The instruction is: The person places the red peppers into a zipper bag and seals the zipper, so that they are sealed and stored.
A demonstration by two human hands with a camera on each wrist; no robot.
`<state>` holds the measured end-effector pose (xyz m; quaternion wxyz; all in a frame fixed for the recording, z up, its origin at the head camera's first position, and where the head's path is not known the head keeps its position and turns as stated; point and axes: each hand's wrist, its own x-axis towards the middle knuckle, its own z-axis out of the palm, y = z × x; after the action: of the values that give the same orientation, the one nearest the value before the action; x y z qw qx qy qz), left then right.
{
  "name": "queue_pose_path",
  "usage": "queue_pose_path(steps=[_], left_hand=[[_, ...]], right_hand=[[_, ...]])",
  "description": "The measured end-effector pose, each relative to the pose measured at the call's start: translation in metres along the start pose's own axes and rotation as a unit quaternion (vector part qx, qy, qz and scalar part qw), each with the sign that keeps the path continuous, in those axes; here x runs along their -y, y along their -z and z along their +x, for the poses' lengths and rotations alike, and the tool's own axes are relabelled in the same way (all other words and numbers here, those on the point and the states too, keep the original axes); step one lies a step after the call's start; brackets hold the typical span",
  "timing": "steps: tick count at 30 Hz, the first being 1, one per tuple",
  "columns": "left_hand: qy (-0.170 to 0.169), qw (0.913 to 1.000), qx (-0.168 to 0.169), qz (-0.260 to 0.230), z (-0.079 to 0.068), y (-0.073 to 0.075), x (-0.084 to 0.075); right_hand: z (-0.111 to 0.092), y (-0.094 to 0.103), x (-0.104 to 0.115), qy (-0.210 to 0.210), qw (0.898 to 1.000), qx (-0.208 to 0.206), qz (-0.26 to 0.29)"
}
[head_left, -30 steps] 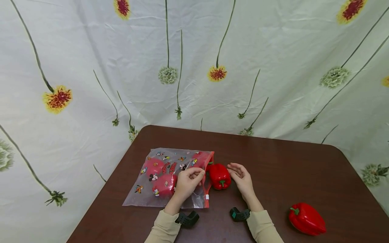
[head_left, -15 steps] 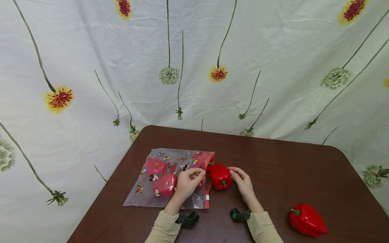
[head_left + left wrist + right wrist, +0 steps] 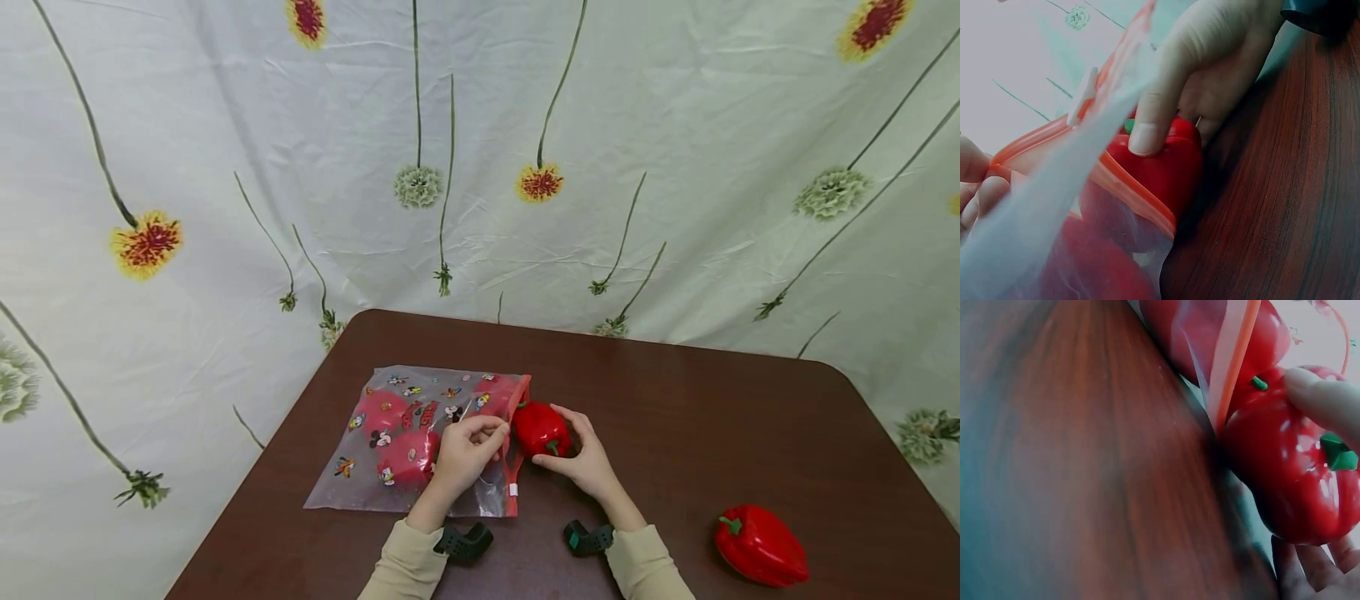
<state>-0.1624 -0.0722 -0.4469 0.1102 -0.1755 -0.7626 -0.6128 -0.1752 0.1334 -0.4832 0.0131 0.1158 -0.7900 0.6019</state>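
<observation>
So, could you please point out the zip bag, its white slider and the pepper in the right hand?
Zip bag (image 3: 367,495), head view: clear film by its near edge.
White slider (image 3: 513,490), head view: middle of its face.
Held pepper (image 3: 1285,462), right wrist view: its shiny red side.

Head camera looks forward-down; close-up wrist views share one pepper.

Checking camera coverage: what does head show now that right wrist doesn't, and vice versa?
Head only: the loose red pepper lying apart on the right, both sleeves and the dark wrist devices.

Right wrist only: several fingers of the right hand side by side at the gripped pepper.

Both: right hand gripping that pepper at the bag's orange-edged mouth, red shapes inside the bag, and the brown table.
</observation>
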Motion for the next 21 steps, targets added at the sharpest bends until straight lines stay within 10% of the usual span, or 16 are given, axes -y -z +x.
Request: queue_pose_path(steps=[21], left_hand=[[-0.045, 0.9990, 0.005, -0.007, 0.000, -0.004, 0.003]], right_hand=[[0.025, -0.008, -0.038, -0.006, 0.996, -0.026, 0.087]])
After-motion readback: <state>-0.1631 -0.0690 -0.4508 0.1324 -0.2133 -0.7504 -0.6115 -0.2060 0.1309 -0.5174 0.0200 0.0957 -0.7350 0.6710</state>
